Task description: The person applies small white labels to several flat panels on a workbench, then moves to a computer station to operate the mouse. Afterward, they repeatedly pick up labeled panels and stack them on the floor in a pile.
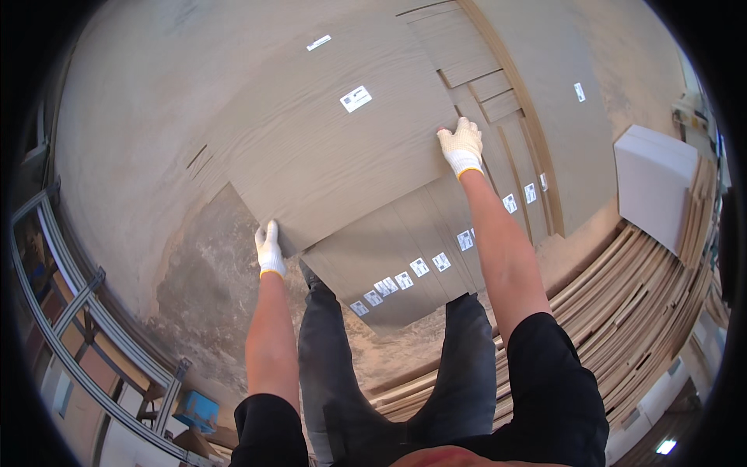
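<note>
A large grey-brown wood-grain panel (319, 163) with white labels on its face spans the middle of the view. My left hand (268, 247), in a white knit glove, is closed on its near left corner. Farther right, my right hand (461, 146), in a matching glove, grips the panel's right edge with the thumb over the top. Below the held panel lies a row of similar boards (389, 233), overlapping, with small labels along their near ends. The fingers beneath the panel are hidden.
Long panels and strips (537, 132) lie to the right, beside a wide board (572, 148). A pile of wooden strips (599, 311) and a white block (657, 179) stand beyond. At left runs a metal frame (74, 311), with a blue box (197, 411) near its lower end.
</note>
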The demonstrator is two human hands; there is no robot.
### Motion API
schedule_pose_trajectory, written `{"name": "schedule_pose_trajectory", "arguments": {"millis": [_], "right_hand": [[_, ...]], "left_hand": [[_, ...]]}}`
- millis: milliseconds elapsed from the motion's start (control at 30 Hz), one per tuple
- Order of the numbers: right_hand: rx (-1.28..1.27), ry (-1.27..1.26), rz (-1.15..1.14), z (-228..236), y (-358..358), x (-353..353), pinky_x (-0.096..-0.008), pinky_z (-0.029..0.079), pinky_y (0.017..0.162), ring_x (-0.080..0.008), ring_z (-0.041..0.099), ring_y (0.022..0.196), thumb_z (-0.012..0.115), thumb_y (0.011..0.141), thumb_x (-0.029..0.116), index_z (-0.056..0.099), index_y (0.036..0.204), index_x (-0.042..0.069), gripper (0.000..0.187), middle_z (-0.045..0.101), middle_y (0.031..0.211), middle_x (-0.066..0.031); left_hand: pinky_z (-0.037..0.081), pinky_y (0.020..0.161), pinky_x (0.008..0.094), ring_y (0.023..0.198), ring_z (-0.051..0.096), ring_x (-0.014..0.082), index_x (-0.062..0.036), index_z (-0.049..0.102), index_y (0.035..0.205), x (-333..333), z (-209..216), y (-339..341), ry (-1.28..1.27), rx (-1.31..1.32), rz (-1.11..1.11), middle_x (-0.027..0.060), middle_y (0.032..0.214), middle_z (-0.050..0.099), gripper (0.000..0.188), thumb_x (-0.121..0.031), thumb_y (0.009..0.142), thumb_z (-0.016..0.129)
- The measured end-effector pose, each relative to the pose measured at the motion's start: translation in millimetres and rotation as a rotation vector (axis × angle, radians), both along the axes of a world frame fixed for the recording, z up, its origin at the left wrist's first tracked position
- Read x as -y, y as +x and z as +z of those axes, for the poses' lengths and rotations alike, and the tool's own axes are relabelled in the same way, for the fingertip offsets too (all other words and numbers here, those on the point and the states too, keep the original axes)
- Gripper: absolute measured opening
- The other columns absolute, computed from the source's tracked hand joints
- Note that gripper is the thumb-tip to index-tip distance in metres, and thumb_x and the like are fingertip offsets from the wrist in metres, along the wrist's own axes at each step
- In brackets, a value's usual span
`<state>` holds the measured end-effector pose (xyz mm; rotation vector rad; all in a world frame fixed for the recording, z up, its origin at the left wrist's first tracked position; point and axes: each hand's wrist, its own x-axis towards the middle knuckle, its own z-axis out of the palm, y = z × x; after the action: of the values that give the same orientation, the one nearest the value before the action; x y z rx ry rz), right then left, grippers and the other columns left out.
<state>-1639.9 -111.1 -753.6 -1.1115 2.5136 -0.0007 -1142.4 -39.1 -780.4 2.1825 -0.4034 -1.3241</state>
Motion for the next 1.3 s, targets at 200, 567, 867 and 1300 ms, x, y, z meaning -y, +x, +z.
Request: {"name": "schedule_pose_trajectory", "arguments": {"millis": [200, 567, 867, 1300], "right_hand": [[0.139, 0.059, -0.091, 31.6, 5.6, -6.6, -0.0496, 0.044, 0.113, -0.0430, 0.056, 0.129, 0.070, 0.088, 0.048, 0.058, 0.139, -0.001, 0.072, 0.061, 0.134, -0.0272], [0.739, 0.152, -0.055, 195.1, -48.8, -69.1, -0.0452, 0.042, 0.114, -0.0429, 0.056, 0.136, 0.048, 0.094, 0.072, 0.067, 0.133, -0.001, 0.086, 0.060, 0.142, -0.0292], [0.940, 0.225, -0.801, 381.0, -73.8, -527.6, -0.0449, 0.050, 0.102, -0.0439, 0.068, 0.117, 0.051, 0.090, 0.078, 0.072, 0.120, -0.007, 0.093, 0.071, 0.119, -0.0321], [0.500, -1.029, -0.932, 637.9, -372.4, -580.2, -0.0412, 0.054, 0.095, -0.0339, 0.069, 0.115, 0.077, 0.089, 0.054, 0.058, 0.136, -0.013, 0.083, 0.070, 0.123, -0.0288]], "left_hand": [[0.043, 0.113, 0.0443, 0.136, 0.054, 0.0336, 0.0065, 0.037, 0.156, 22.8, 30.4, 10.8, 0.164, 0.027, -0.136, 0.0192, 0.153, 0.052, 0.099, -0.056, 0.091, 0.076], [0.048, 0.110, 0.0359, 0.128, 0.062, 0.0242, 0.0053, 0.056, 0.144, -9.3, 302.0, 1.2, 0.114, -0.116, -0.186, 0.0116, 0.143, 0.063, 0.071, -0.049, 0.101, 0.067], [0.051, 0.103, 0.0373, 0.114, 0.065, 0.0234, 0.0074, 0.060, 0.138, -130.3, 565.8, -133.3, 0.297, 0.088, -0.759, 0.0126, 0.130, 0.068, 0.066, -0.047, 0.101, 0.066], [0.035, 0.122, 0.0472, 0.148, 0.041, 0.0291, -0.0033, 0.041, 0.158, -50.3, 697.2, -544.7, -0.485, -1.158, -0.943, 0.0131, 0.162, 0.042, 0.087, -0.065, 0.099, 0.059]]}}
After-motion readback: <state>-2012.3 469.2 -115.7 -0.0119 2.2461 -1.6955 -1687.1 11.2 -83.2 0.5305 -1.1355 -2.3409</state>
